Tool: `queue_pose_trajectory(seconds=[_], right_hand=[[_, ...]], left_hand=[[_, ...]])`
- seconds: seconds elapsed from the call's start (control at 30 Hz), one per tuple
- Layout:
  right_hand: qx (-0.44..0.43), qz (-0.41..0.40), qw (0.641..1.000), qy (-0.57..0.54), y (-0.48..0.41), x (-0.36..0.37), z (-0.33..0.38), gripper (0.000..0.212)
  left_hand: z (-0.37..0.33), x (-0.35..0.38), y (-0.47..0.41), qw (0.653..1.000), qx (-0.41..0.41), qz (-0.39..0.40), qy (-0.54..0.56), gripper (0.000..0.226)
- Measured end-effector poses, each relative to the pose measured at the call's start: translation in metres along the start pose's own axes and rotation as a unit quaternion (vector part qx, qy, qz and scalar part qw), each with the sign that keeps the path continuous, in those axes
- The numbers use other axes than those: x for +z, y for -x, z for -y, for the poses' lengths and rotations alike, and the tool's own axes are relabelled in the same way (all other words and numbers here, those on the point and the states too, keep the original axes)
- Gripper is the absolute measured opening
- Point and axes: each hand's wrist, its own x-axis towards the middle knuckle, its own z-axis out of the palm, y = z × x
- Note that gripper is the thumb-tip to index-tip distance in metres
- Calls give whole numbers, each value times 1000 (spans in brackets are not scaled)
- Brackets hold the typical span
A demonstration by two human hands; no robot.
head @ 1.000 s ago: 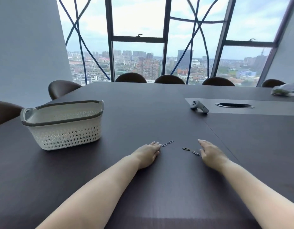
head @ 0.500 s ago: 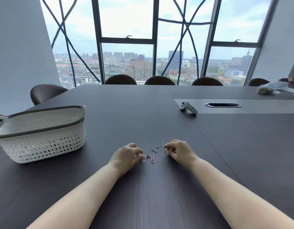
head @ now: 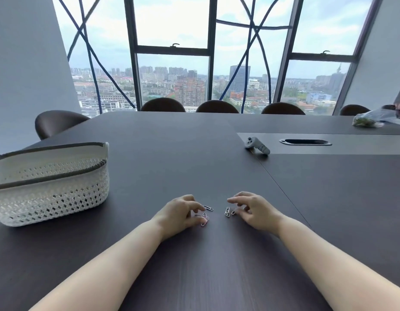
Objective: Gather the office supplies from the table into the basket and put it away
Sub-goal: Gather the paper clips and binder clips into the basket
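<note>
At lower centre, left hand [head: 180, 213] pinching pink paper clip [head: 205, 219]; right hand [head: 253, 211] curling loosely over silver clips [head: 227, 212], nothing clamped. Basket [head: 48, 182] sitting left. Risk: thin clips slipping, scattering.

I log: table [head: 194, 153], dark matt wood-grain; basket [head: 50, 198], white perforated plastic; paper clips [head: 227, 212], thin wire; controller [head: 257, 146], grey plastic.
</note>
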Motion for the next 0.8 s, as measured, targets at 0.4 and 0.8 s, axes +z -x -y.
queue_pose_trajectory(seconds=[0.4,0.8], right_hand=[[-2,-23,1000,-15,-11,11,4,12],[66,15,977,201,-7,11,20,26]], left_hand=[[-11,6,-19,994,-45,28,-96,33],[-16,11,-19,985,-51,8,-163,36]])
